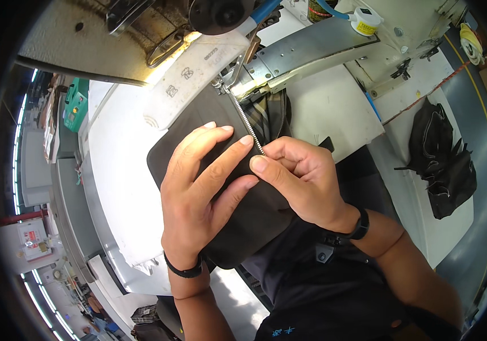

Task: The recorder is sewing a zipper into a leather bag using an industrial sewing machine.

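Note:
A dark grey-brown fabric piece (pixel 249 221) with rounded corners lies beneath both hands. A zipper (pixel 243 118) with pale metal teeth runs along it toward the sewing machine's presser foot (pixel 219 84). My left hand (pixel 189 182) rests on the fabric with its fingers spread, the index fingertip beside the teeth. Between thumb and index finger, my right hand (pixel 306 179) pinches the zipper edge at its near end; the other fingers are curled. Plaid lining (pixel 261 113) shows just right of the teeth, and a second zipper strip (pixel 283 111) borders it.
The machine head (pixel 113 40) overhangs the upper left, with a white plate (pixel 195 79) below it. A metal arm (pixel 311 51) reaches across the upper right. More dark sewn pieces (pixel 445 165) lie on the right side of the table. A green case (pixel 76 105) stands at far left.

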Motion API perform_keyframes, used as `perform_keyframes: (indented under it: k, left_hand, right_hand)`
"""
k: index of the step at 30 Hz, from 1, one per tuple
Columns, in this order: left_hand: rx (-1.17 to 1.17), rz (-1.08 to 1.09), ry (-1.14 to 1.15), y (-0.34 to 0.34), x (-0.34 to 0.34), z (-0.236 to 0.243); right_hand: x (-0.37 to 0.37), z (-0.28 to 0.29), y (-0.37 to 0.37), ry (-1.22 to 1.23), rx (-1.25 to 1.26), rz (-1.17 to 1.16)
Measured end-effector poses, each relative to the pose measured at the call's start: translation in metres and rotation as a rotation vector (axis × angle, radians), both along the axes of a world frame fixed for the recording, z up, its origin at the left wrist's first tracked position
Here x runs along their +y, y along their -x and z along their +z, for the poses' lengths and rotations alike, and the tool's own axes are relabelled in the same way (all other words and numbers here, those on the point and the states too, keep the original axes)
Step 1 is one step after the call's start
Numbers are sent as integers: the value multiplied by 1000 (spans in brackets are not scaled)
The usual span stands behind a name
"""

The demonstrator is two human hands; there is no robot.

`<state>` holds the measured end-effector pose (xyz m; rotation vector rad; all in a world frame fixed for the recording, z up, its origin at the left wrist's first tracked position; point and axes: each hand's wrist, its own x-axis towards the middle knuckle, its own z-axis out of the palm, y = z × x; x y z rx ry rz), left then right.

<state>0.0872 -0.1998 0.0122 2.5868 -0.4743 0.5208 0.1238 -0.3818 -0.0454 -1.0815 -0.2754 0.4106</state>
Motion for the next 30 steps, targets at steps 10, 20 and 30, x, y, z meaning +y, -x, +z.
perform_keyframes:
  k: [10,20,30]
  left_hand:
    - [57,-6,68,-18,16,-1]
    - [-14,-5,94,-34,29,-9]
    - [-35,-14,154,-48,37,-15]
  right_hand:
    - [19,-6,-21,-8,-64,-45]
    - [39,-14,-42,-130,-55,-60]
    - [53,-12,-55,-44,-176,-212]
